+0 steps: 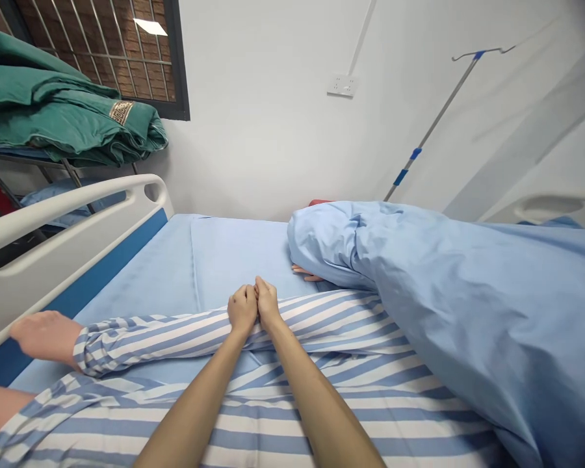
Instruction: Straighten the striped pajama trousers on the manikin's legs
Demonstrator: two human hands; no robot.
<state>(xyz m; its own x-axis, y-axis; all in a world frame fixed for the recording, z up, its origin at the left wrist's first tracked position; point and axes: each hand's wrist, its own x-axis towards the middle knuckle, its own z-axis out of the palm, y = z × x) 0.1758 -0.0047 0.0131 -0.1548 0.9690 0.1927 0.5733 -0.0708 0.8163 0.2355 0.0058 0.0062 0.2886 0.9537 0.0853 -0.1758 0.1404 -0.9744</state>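
Note:
A figure in blue-and-white striped pyjamas (292,416) lies on the bed, one sleeved arm (175,335) stretched to the left with its hand (46,335) near the side rail. My left hand (242,311) and my right hand (267,303) sit side by side on that striped sleeve, fingers curled and pinching the cloth at the upper arm. A light blue quilt (443,286) is bunched over the right part of the figure. Another pale hand (305,273) peeks out from under the quilt's edge.
The bed has a light blue sheet (214,260) and a white and blue side rail (63,247) on the left. Folded green blankets (63,110) lie on a rack at the far left. An IV pole (433,123) leans by the white wall with a socket (342,85).

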